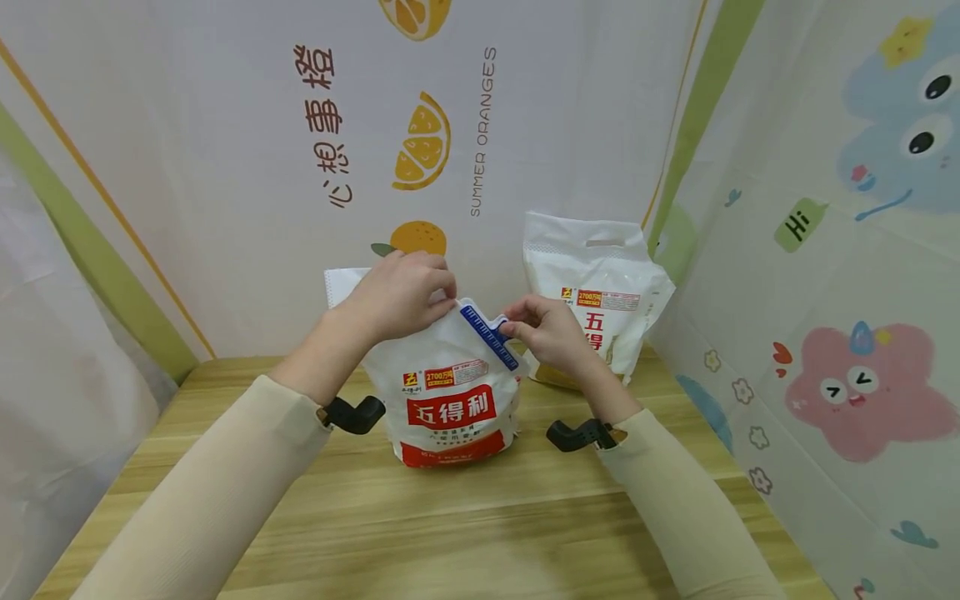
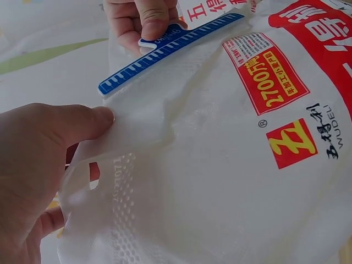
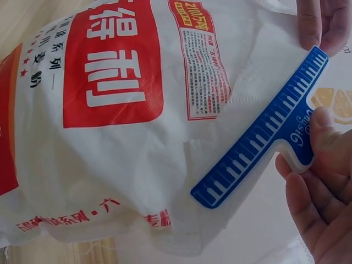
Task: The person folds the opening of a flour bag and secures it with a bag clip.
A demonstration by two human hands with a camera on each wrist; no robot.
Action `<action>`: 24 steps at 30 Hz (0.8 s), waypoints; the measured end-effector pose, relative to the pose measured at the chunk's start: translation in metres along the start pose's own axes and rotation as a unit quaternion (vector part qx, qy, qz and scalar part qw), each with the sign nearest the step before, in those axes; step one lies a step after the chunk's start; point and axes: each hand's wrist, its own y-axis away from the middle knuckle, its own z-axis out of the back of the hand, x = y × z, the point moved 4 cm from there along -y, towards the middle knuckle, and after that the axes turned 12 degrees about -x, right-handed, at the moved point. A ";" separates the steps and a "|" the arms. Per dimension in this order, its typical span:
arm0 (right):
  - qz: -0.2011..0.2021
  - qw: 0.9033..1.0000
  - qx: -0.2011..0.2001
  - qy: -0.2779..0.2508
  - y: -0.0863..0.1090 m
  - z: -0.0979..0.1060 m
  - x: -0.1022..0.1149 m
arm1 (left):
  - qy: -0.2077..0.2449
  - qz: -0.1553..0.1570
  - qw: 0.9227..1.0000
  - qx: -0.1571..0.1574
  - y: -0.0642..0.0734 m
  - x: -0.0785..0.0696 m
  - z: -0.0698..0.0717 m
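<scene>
A white flour bag [image 1: 431, 354] with red printing stands upright on the table. My left hand [image 1: 403, 296] pinches its top edge, with the thumb [image 2: 91, 122] on the near face and the other fingers behind the plastic. In my right hand [image 1: 553, 335] is the handle of a blue-and-white clip [image 1: 487, 337] with a piano-key pattern, pinched between thumb and fingers. The clip's long bar [image 3: 253, 137] lies slantwise across the bag's upper right corner, over the plastic. In the left wrist view the bag's punched handle hole shows beside my left fingers.
A second white flour bag [image 1: 577, 275] with a cut-out handle stands behind, to the right, near the back curtain [image 1: 225, 167]. The wood-grain table [image 1: 420, 533] runs toward me. A curtain with cartoon prints [image 1: 825, 292] hangs along the right side.
</scene>
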 end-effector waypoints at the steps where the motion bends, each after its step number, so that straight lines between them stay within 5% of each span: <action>1: 0.002 1.000 0.001 0.007 0.000 -0.001 0.000 | -0.002 -0.001 1.000 -0.001 0.000 0.000 0.000; 24: 0.009 1.000 -0.002 0.026 0.003 -0.010 0.004 | -0.035 -0.044 0.997 -0.049 0.001 -0.006 -0.002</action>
